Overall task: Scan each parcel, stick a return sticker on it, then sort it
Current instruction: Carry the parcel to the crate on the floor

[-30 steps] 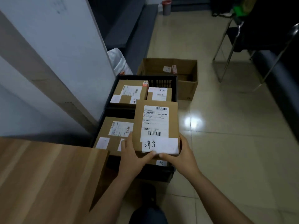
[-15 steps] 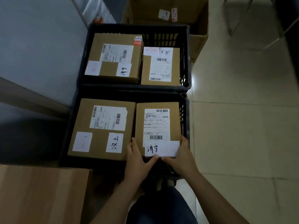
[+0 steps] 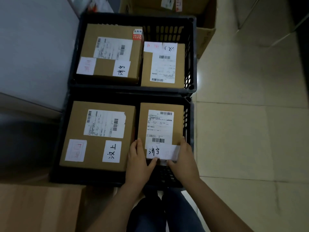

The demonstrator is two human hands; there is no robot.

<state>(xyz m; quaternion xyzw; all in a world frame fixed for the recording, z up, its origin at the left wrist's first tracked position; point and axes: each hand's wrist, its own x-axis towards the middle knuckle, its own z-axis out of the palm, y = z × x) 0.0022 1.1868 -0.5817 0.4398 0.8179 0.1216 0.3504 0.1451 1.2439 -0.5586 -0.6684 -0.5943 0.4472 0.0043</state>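
The parcel sits in the right half of the near crate, held at its near end by both hands. The left hand lies along its left edge, fingers pushed into the narrow slot beside the larger parcel, thumb on the white sticker at the near edge. The right hand grips the right corner, fingers curled round the edge just inside the crate's slatted right wall, thumb under the sticker. Whether the parcel's base rests on the crate floor cannot be told. Room is tight on both its long sides; the only free patch inside is the strip of mesh floor between its near edge and the crate's front wall. The far crate butts rim to rim against the near one and holds two more parcels side by side, with a gap behind the right one. A cardboard box stands beyond. A pale panel closes the left side, the desk corner meets the crate's near left corner, and tiled floor lies open to the right.
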